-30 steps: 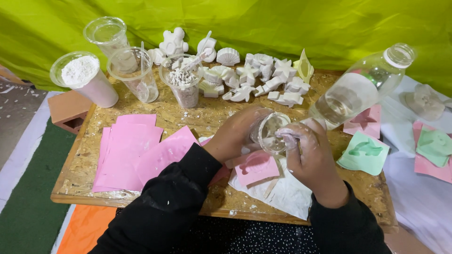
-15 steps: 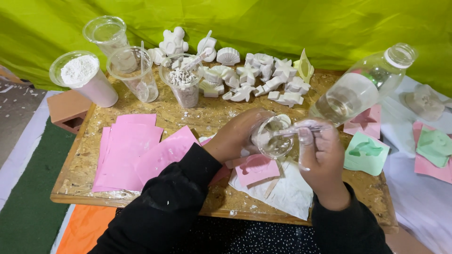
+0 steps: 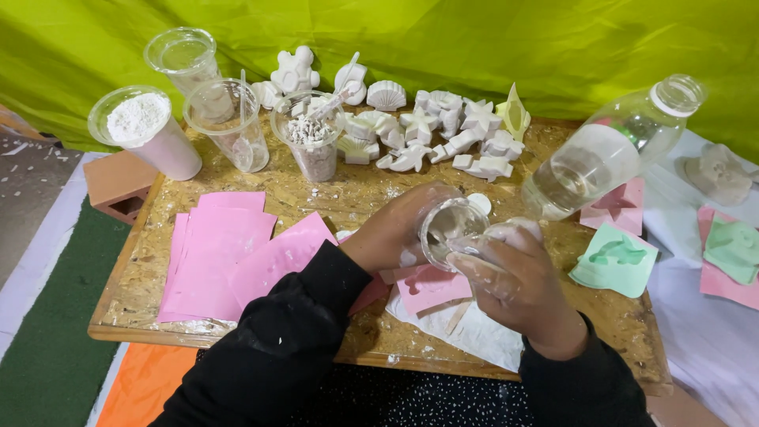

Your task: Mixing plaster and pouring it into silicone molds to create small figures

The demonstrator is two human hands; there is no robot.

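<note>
My left hand (image 3: pixel 387 237) grips a small clear plastic cup (image 3: pixel 447 229), tilted, above the near middle of the chipboard surface (image 3: pixel 356 198). My right hand (image 3: pixel 518 281) grips something at its rim; cannot tell what. Clear plastic bottle (image 3: pixel 601 154) stands just right.

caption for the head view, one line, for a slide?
Left hand tilts a clear plastic cup while the right hand works at its rim, above pink moulds and white plaster figures.

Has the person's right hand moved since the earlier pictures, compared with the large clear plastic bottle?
Yes. The right hand has shifted slightly down and right, away from the large clear plastic bottle, which lies unmoved, and its fingers now touch the small clear cup.
</note>
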